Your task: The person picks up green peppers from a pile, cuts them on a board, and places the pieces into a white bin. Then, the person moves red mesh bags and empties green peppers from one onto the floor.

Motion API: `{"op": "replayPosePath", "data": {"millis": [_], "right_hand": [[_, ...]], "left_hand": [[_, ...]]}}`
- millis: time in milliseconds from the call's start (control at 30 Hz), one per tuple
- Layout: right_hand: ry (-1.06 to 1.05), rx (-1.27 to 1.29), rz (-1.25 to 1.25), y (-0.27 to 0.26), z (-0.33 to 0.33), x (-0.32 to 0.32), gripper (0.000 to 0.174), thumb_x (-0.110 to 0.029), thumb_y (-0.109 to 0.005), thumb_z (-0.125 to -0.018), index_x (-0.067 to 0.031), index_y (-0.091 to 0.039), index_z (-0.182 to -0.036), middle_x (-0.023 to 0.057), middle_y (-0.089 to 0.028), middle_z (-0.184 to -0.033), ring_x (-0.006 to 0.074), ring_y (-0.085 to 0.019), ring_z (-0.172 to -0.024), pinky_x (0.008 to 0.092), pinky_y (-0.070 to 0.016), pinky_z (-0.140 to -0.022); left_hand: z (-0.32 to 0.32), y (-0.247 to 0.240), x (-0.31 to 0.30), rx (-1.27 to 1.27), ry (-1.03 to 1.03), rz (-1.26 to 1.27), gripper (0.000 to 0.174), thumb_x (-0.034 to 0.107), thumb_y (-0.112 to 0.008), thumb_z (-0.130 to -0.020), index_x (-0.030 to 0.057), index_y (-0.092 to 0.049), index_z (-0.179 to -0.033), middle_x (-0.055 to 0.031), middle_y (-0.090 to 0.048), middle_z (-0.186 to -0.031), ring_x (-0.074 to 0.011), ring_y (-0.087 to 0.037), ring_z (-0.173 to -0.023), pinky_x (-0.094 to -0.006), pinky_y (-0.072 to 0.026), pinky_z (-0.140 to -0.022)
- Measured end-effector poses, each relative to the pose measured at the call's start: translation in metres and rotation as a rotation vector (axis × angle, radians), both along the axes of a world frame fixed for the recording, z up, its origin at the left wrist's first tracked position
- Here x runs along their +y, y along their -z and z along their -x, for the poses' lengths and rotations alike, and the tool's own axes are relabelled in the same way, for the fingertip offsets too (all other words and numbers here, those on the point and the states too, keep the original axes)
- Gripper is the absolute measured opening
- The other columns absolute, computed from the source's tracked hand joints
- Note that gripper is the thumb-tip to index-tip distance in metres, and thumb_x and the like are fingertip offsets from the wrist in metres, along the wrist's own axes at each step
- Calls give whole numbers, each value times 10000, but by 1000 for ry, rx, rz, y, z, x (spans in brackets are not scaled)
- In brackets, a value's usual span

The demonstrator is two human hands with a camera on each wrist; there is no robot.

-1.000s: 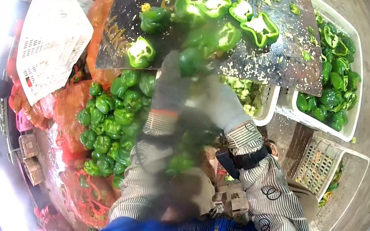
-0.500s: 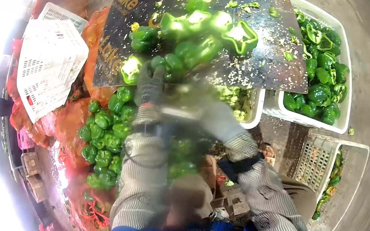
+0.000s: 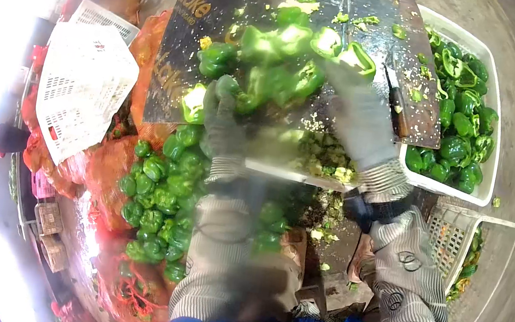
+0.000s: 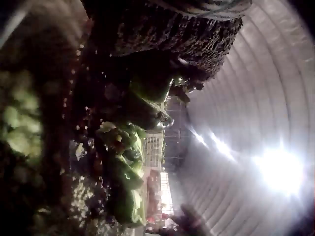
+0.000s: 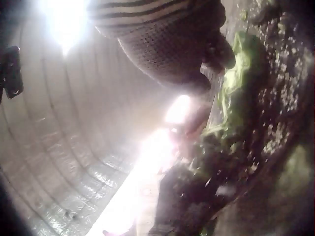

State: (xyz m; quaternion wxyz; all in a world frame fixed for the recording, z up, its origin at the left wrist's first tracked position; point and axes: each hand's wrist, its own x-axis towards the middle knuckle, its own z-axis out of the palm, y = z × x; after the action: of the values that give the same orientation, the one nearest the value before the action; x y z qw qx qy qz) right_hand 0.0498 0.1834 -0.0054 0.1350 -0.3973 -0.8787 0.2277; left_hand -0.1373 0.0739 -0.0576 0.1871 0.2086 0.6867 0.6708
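Observation:
Around a small green pepper piece (image 3: 229,85), my gloved left hand (image 3: 226,122) curls its fingers at the dark board's (image 3: 181,27) near edge. In the left wrist view the knitted glove (image 4: 172,37) is against dark green pepper (image 4: 150,88). My gloved right hand (image 3: 362,113) reaches across the board, fingers extended and blurred at a cut pepper half (image 3: 359,61). The right wrist view has its glove (image 5: 167,46) beside pale cut pepper (image 5: 236,71). A knife with a wooden handle (image 3: 401,118) lies on the board, right of that hand.
A white crate (image 3: 492,158) of cut peppers stands right of the board, another crate (image 3: 503,267) below it. Whole green peppers (image 3: 164,200) are heaped at lower left, near mesh bags (image 3: 98,169) and a white basket (image 3: 85,80). Scraps lie under the board's near edge.
The knife now lies on the board's right side, where none lay before. My right hand has moved up and right from the near edge to the cut peppers; my left stays near its pepper.

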Motion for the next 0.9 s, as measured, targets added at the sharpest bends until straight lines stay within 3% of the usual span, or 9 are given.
{"op": "replayPosePath", "data": {"millis": [67,200,333,533,633,700,800,867,900], "right_hand": [[-257,270,-348,25,37,-21,482,-86,-658,-848,-51,-515,-1308,142,-532,-1339,291,-655,-1008,347,-595,-828],[-186,151,-171,43,87,-46,448,-15,-643,-796,-68,-560,-1233,114,-493,-1327,308,-647,-1009,344,-596,-843],[-172,55,-170,55,100,-36,494,17,-641,-777,-120,-559,-1245,104,-513,-1241,279,-640,-1022,344,-590,-848],[-216,-335,-166,17,109,-21,466,-56,-580,-841,-158,-541,-1294,123,-512,-1386,311,-626,-1046,364,-573,-794],[-94,39,-198,-37,82,-38,508,-99,-610,-849,-143,-516,-1346,149,-630,-1214,279,-627,-1057,382,-540,-869],[-189,243,7,-62,55,-76,409,-114,-614,-860,-101,-562,-1266,154,-619,-1196,305,-628,-1047,399,-521,-900],[-350,487,304,-77,2,-143,370,-160,-647,-848,-32,-602,-1192,174,-634,-1136,347,-621,-1046,422,-495,-927],[-173,342,348,-93,-46,-199,406,-179,-671,-827,-38,-606,-1202,175,-624,-1196,342,-617,-1078,410,-490,-934],[-171,331,364,-84,-74,-223,406,-179,-671,-827,-38,-606,-1202,175,-624,-1196,342,-617,-1078,410,-490,-934]], "left_hand": [[-2,-2,2,-195,46,-180,458,320,-582,-968,40,-528,-1327,-90,-583,-1238,-200,-549,-1133,-355,-469,-982],[30,35,-1,561,3,-104,419,335,-584,-956,50,-564,-1262,-90,-608,-1165,-217,-584,-1071,-358,-506,-941],[34,26,-24,-780,-29,-853,473,336,-617,-882,35,-555,-1242,-130,-627,-1119,-286,-620,-1000,-410,-548,-903],[39,0,-57,-1082,453,-949,461,318,-530,-938,13,-518,-1283,-215,-602,-1202,-322,-604,-1118,-439,-541,-943],[13,-31,-70,-877,421,-810,439,282,-537,-956,23,-501,-1308,-182,-579,-1257,-296,-583,-1157,-417,-530,-959],[-10,-43,-82,384,182,-7,412,233,-533,-969,28,-486,-1323,-150,-558,-1283,-258,-579,-1145,-375,-514,-969],[-80,-98,-124,686,350,43,376,192,-513,-980,30,-484,-1318,-113,-561,-1262,-221,-565,-1138,-337,-507,-953],[-122,-93,-165,-25,376,-179,327,165,-485,-990,35,-509,-1289,-98,-566,-1228,-195,-524,-1163,-317,-485,-953],[-134,-56,-190,561,464,81,318,167,-488,-980,40,-526,-1269,-96,-561,-1234,-207,-495,-1197,-337,-456,-988]]}}
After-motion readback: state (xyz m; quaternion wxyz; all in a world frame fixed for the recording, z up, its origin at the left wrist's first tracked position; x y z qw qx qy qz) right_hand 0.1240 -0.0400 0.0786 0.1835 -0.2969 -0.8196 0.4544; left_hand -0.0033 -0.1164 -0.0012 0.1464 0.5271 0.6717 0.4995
